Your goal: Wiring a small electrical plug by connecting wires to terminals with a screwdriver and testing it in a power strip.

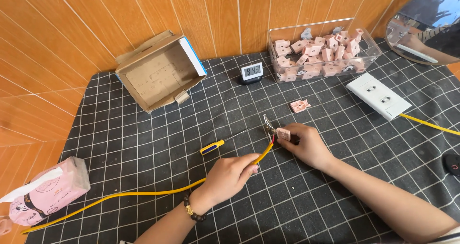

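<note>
We take the small pink plug part (283, 133) as our landmark, lying on the dark checked mat (143, 143) at the middle of the scene. Our right hand (309, 146) is closed on it, thumb and fingers pinching it from just behind, so it sits steady with its metal prong poking up and away from us. Our left hand (229, 175), near it and toward us, is clenched round the yellow cable (143, 194) a little back from its end, apparently steering the bared tip into the part; a red core shows right where the two meet. The cable's slack trails away from the part along the mat to the left edge of view.

Just left of the part lies a yellow-and-blue screwdriver (213, 147), its thin blade pointing toward the part, within easy reach of either hand. Just beyond the part sits a loose pink piece (300, 106) of the same kind, and well beyond that a clear box (366, 52) full of them, by a small digital clock (251, 72). A white socket plate (378, 96) with its own yellow lead lies beyond and to the right; an open cardboard box (158, 71) stands far off to the left.

What we cannot make out: whether the wire is actually seated in a terminal, since our fingers cover the joint. The tissue pack (45, 189) and a dark round object at the right edge are cut off.
</note>
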